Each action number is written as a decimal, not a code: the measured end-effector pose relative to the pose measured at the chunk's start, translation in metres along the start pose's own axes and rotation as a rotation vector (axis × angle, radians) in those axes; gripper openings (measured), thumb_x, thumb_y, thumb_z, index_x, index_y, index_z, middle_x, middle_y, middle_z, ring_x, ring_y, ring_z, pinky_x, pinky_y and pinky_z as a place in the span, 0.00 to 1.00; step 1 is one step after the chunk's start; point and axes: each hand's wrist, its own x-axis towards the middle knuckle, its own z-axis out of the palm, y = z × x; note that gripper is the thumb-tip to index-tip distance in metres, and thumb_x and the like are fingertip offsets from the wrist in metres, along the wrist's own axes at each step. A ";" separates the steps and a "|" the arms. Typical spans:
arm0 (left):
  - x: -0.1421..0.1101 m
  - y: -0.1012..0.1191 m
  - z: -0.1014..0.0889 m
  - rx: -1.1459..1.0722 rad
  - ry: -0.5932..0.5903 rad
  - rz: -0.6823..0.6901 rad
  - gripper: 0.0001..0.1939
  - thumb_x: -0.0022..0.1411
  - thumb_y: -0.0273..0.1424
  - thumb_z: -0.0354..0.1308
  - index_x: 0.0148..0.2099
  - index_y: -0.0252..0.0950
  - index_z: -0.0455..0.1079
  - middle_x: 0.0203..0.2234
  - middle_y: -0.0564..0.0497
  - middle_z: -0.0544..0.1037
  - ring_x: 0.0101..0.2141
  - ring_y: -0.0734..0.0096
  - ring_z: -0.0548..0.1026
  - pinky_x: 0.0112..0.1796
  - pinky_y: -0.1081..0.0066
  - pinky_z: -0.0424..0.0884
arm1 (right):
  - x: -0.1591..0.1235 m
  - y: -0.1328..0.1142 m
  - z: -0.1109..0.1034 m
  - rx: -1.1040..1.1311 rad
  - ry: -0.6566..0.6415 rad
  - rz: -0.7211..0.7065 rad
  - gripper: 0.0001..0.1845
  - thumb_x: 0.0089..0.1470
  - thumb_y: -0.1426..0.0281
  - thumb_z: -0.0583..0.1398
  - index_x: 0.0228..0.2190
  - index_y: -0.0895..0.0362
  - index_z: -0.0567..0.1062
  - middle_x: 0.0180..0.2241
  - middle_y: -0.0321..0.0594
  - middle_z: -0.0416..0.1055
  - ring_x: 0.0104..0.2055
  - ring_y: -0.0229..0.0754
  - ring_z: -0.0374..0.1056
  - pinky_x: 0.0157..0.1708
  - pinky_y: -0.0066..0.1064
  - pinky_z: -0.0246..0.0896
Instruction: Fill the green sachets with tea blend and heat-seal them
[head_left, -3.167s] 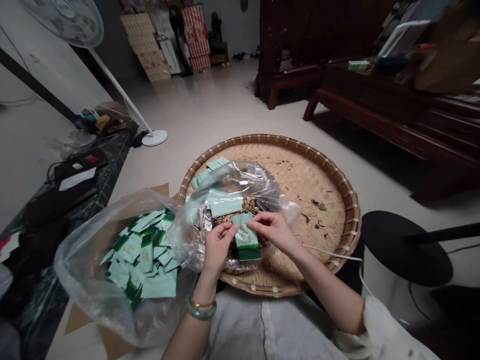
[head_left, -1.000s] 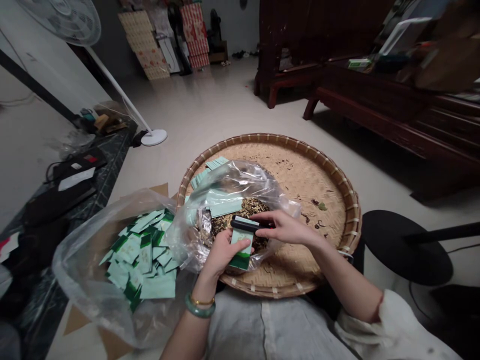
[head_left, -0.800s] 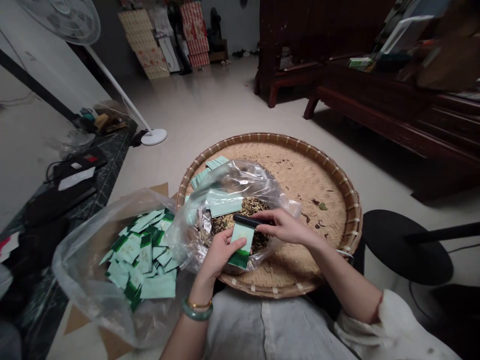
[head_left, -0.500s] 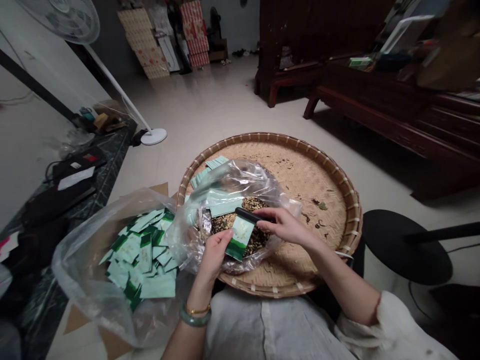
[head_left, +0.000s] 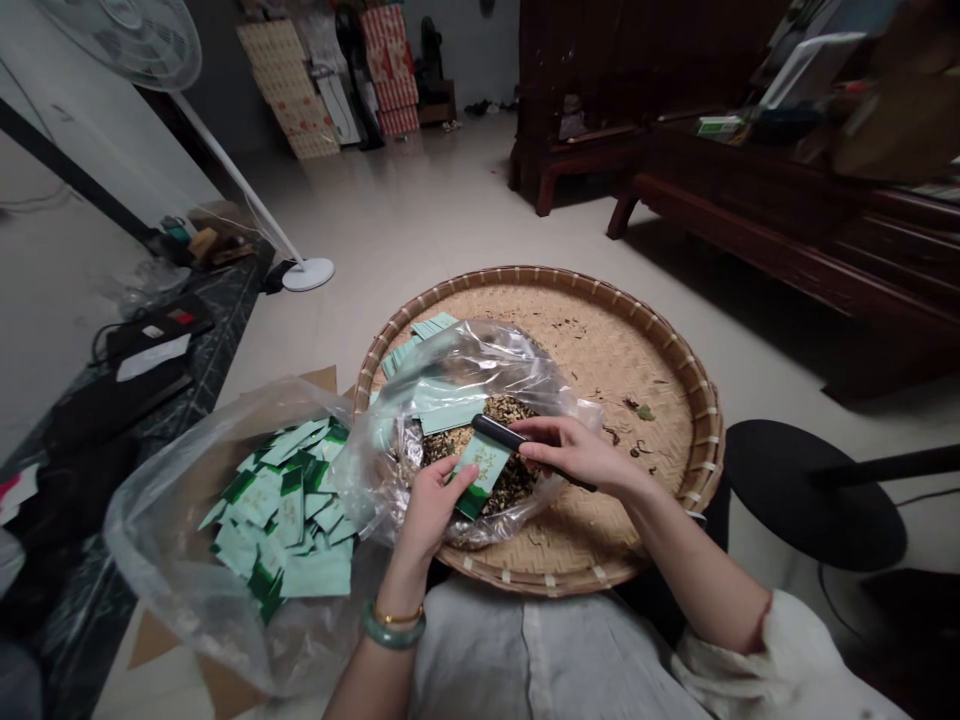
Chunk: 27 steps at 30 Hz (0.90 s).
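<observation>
My left hand (head_left: 433, 505) pinches a light-green sachet (head_left: 486, 462) with a dark-green lower band, thumb on its front. In my right hand (head_left: 566, 450) is a slim black bar-shaped tool (head_left: 499, 432), gripped between thumb and fingers. The bar lies along the sachet's upper edge, and its far end sticks out below my right palm. Both hands are over an open clear plastic bag (head_left: 495, 350) of mixed dark and pale dry tea-like bits (head_left: 510, 408). A stack of flat green sachets (head_left: 446, 408) rests in that bag.
The bag sits on a round woven bamboo tray (head_left: 697, 400) with scattered leaf bits. To the left, another clear bag (head_left: 161, 590) holds many green sachets (head_left: 289, 510). A white fan (head_left: 307, 273), a black round base (head_left: 814, 490) and dark wooden furniture (head_left: 750, 250) stand around.
My right hand has shifted slightly along the black bar, whose end now shows past the palm. My left thumb has moved up a little on the sachet.
</observation>
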 end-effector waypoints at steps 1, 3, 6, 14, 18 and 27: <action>0.000 0.000 0.000 0.002 0.008 0.003 0.21 0.45 0.41 0.69 0.37 0.31 0.77 0.24 0.49 0.80 0.23 0.70 0.76 0.27 0.74 0.71 | -0.001 -0.001 -0.001 0.010 0.004 0.004 0.25 0.49 0.62 0.63 0.49 0.59 0.73 0.36 0.43 0.74 0.27 0.35 0.65 0.25 0.27 0.62; 0.001 0.001 -0.001 0.009 0.031 0.007 0.21 0.45 0.41 0.69 0.37 0.30 0.77 0.23 0.50 0.80 0.22 0.70 0.76 0.26 0.74 0.71 | -0.002 -0.001 -0.004 0.030 0.019 0.010 0.26 0.50 0.62 0.63 0.50 0.59 0.73 0.36 0.44 0.74 0.27 0.35 0.65 0.24 0.27 0.62; 0.002 0.002 -0.003 0.009 0.054 0.001 0.22 0.44 0.42 0.69 0.38 0.31 0.77 0.22 0.50 0.80 0.22 0.70 0.75 0.26 0.73 0.71 | -0.004 -0.001 -0.007 0.038 0.043 0.009 0.28 0.51 0.61 0.62 0.52 0.59 0.71 0.36 0.44 0.73 0.29 0.36 0.67 0.24 0.27 0.62; -0.001 0.007 0.002 0.042 0.014 -0.010 0.20 0.42 0.41 0.70 0.34 0.31 0.78 0.24 0.49 0.80 0.24 0.70 0.75 0.26 0.75 0.70 | 0.000 0.002 0.008 -0.259 0.171 -0.156 0.18 0.51 0.67 0.60 0.44 0.58 0.76 0.43 0.45 0.75 0.36 0.43 0.70 0.30 0.31 0.66; -0.002 0.008 0.002 0.040 0.016 -0.024 0.21 0.40 0.41 0.71 0.33 0.31 0.78 0.23 0.49 0.80 0.24 0.69 0.75 0.27 0.74 0.70 | 0.001 0.002 0.011 -0.256 0.152 -0.134 0.17 0.52 0.68 0.59 0.44 0.59 0.76 0.39 0.44 0.76 0.30 0.39 0.69 0.27 0.29 0.65; 0.001 0.007 0.006 -0.064 0.142 0.019 0.19 0.40 0.42 0.70 0.30 0.32 0.75 0.19 0.52 0.78 0.22 0.72 0.74 0.25 0.75 0.69 | -0.002 0.001 0.010 -0.087 0.058 -0.041 0.21 0.53 0.64 0.59 0.48 0.59 0.72 0.33 0.41 0.73 0.24 0.33 0.64 0.19 0.24 0.58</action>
